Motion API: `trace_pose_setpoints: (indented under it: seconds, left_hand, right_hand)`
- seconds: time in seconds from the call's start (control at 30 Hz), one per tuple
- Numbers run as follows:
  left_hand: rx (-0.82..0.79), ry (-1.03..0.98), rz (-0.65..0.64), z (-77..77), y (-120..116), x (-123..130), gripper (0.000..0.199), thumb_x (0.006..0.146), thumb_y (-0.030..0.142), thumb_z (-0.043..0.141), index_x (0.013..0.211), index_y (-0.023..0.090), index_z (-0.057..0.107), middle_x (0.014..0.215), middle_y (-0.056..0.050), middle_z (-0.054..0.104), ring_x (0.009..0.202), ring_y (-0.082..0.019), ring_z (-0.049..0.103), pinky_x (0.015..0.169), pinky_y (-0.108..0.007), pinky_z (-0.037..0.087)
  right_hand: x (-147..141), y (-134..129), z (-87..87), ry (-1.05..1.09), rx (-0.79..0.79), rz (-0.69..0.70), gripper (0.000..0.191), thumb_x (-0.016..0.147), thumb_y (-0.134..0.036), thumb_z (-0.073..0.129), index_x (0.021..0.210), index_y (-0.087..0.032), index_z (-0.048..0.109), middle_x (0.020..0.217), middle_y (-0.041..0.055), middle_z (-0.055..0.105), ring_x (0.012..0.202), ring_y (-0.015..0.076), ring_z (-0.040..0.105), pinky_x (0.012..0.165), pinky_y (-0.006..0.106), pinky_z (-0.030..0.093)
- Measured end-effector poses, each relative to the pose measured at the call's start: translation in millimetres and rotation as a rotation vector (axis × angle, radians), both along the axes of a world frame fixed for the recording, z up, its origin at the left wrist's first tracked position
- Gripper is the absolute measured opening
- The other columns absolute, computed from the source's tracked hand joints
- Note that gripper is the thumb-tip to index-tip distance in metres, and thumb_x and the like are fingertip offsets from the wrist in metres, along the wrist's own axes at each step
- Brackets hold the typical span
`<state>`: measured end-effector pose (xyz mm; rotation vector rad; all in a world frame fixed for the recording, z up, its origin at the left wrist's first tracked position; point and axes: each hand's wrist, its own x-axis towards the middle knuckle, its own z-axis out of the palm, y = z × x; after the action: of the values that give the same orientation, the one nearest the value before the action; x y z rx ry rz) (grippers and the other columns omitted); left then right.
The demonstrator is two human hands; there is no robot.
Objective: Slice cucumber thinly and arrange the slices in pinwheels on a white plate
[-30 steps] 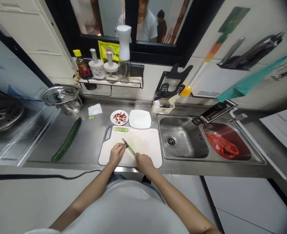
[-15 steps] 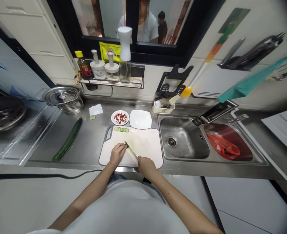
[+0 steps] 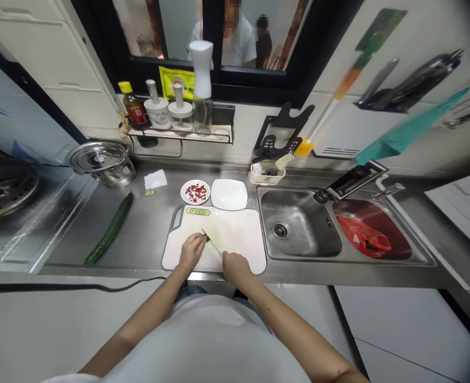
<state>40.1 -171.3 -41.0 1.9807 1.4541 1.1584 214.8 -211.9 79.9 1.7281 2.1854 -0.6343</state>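
Note:
My right hand (image 3: 237, 268) is closed around the handle of a knife (image 3: 215, 248), whose blade slants up and left over the white cutting board (image 3: 242, 239). The fingers of my left hand (image 3: 192, 250) are pinched beside the blade tip, on a small dark-green piece of cucumber (image 3: 206, 237) that they mostly hide. Several cucumber slices (image 3: 198, 211) lie in an overlapping row at the board's top left. Behind the board stand a plate of chopped red pieces (image 3: 195, 192) and a white square plate (image 3: 229, 194).
A whole cucumber (image 3: 110, 229) lies on the steel counter at left, near a lidded pot (image 3: 102, 162) and a white paper (image 3: 155, 178) with cucumber slices. The sink (image 3: 301, 223) is at right, with a red plastic bag (image 3: 363, 236). Above is a seasoning rack (image 3: 182, 135).
My right hand and the knife have shifted slightly left and up, with the blade tip now farther past my left fingertips. My left hand keeps its pinch. The view has moved a little.

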Motion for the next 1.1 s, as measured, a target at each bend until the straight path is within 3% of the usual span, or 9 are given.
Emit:
trace_pose_setpoints:
  seconds: [0.6,1.1]
  left_hand:
    - [0.004,-0.02,-0.007,-1.0,0.3,-1.1,0.021,0.091,0.026,0.048,0.092,0.021,0.068,0.099,-0.007,0.066,0.092,-0.017,0.063,0.084,-0.032,0.052]
    - [0.036,-0.042,-0.019,-3.9,1.7,-3.4,0.018,0.09,0.023,0.05,0.092,0.019,0.068,0.099,-0.007,0.068,0.095,-0.017,0.063,0.087,-0.033,0.052]
  right_hand:
    - [-6.7,10.3,1.6,-0.011,-0.025,-0.009,0.027,0.091,-0.015,0.036,0.105,-0.012,0.059,0.096,0.0159,0.068,0.09,0.0225,0.065,0.072,0.029,0.045]
    - [-13.5,20.6,-12.0,0.024,0.021,0.022,0.028,0.091,-0.015,0.035,0.105,-0.012,0.059,0.094,0.0149,0.068,0.09,0.0222,0.065,0.074,0.029,0.046]
